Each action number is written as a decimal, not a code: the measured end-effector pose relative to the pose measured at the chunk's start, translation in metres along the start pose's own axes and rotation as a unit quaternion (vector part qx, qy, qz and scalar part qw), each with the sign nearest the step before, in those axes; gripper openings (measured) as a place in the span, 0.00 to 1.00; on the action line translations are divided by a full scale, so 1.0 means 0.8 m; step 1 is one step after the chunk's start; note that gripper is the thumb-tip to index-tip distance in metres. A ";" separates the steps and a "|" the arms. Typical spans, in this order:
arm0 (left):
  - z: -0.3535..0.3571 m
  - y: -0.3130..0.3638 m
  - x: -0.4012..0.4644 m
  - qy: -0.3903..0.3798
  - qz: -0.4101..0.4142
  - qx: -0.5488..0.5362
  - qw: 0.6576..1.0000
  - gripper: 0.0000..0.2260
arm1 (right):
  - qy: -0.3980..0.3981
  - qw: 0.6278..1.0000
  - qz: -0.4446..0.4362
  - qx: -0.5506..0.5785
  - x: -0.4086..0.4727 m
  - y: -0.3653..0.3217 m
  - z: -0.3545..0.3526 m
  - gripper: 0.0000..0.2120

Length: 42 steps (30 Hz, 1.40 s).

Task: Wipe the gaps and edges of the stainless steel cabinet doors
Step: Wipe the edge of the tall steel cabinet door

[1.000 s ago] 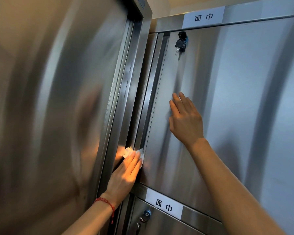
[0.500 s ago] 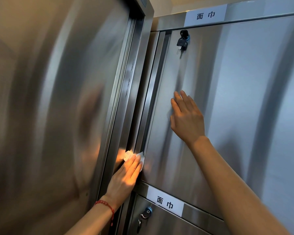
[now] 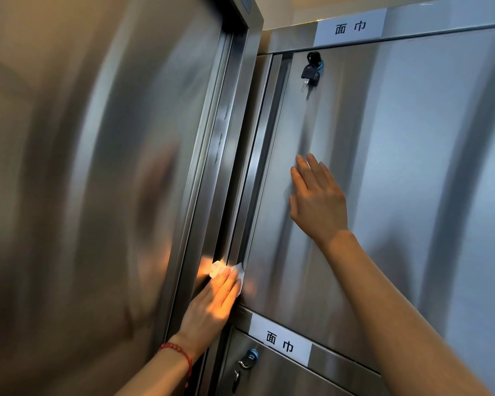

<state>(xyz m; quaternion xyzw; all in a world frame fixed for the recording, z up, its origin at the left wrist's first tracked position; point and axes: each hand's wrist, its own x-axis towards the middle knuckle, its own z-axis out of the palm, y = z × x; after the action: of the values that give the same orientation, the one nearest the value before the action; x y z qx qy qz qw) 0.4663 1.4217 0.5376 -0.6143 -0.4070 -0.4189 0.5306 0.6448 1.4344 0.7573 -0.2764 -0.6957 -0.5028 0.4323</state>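
Broadly, the view is filled by a stainless steel cabinet door [image 3: 383, 181], against which the right hand [image 3: 319, 200] is laid flat with straight fingers. At its left edge, a dark vertical gap [image 3: 242, 172] is seen. Low in that gap, a white wipe [image 3: 236, 274] is pressed by the left hand [image 3: 212, 304], fingers extended over it. A black key [image 3: 309, 71] is hung from the upper lock.

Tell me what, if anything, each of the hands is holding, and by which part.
The left hand presses a white wipe under its fingers into the door-edge gap; no grip shows. The right hand rests flat on the cabinet door, holding nothing.
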 end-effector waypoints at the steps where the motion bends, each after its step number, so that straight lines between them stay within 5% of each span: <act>1: -0.001 0.000 0.002 0.000 0.001 -0.003 1.000 0.18 | 0.002 1.000 0.000 0.001 0.000 0.000 0.000 0.20; 42: 0.001 -0.006 0.008 -0.011 0.026 -0.011 1.000 0.15 | -0.014 1.000 0.007 0.000 0.000 0.000 -0.001 0.20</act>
<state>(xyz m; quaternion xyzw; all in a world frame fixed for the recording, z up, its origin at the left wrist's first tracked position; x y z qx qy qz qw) 0.4639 1.4237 0.5455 -0.6351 -0.3922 -0.4024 0.5300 0.6449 1.4334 0.7577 -0.2882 -0.7000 -0.4955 0.4260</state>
